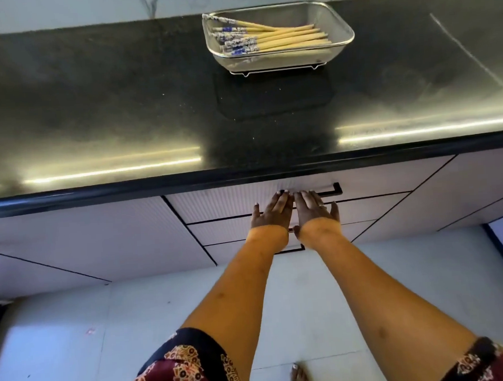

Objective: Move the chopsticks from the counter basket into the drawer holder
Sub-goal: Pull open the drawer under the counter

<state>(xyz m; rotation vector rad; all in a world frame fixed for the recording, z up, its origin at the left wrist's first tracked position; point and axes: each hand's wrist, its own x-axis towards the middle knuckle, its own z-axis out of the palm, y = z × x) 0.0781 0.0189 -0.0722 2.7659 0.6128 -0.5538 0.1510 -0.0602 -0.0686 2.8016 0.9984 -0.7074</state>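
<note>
chopsticks lie bundled in the basket at the back of the counter, well apart from both my hands and above them. their long axis runs left to right, patterned blue ends to the left, plain tips to the right, so a grasp would have to come across them from the front.

my left hand and right hand are side by side, low against the top drawer front, fingers stretched flat with the tips at the black handle. neither holds anything; both are spread open, and i cannot tell whether the fingertips have hooked the bar or only touch it.

the drawer looks shut, and the holder is not in view, presumably inside. i judge this as the opening step: pull the drawer out first, then reach up and forward to the basket. the basket sits almost straight ahead of my hands, a little to the right, so my right hand has the slightly shorter reach to the plain tips.
</note>
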